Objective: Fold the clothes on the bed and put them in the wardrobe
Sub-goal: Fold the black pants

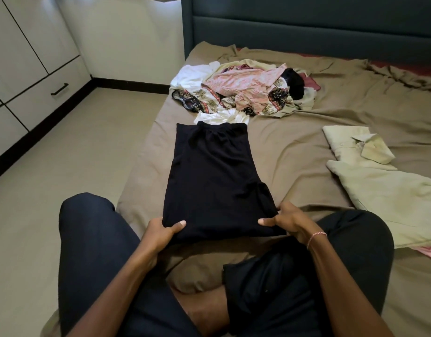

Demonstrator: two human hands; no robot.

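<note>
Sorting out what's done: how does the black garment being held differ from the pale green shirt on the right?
The black garment is dark and plain; the pale green shirt is light, with a collar. The black one lies lengthwise in front of the person, its near edge gripped by the left hand and right hand; the green one lies untouched. Both rest on the brown bedsheet.

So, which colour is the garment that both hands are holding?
Black, plain with no pattern: the garment lies flat on the bed in the head view.

Single head-worn wide-angle view, looking forward and down from above a seated person's lap, close over both hands (161, 233), facing along the bed (294, 147) toward the headboard (306, 25), wardrobe (27, 57) at left
</note>
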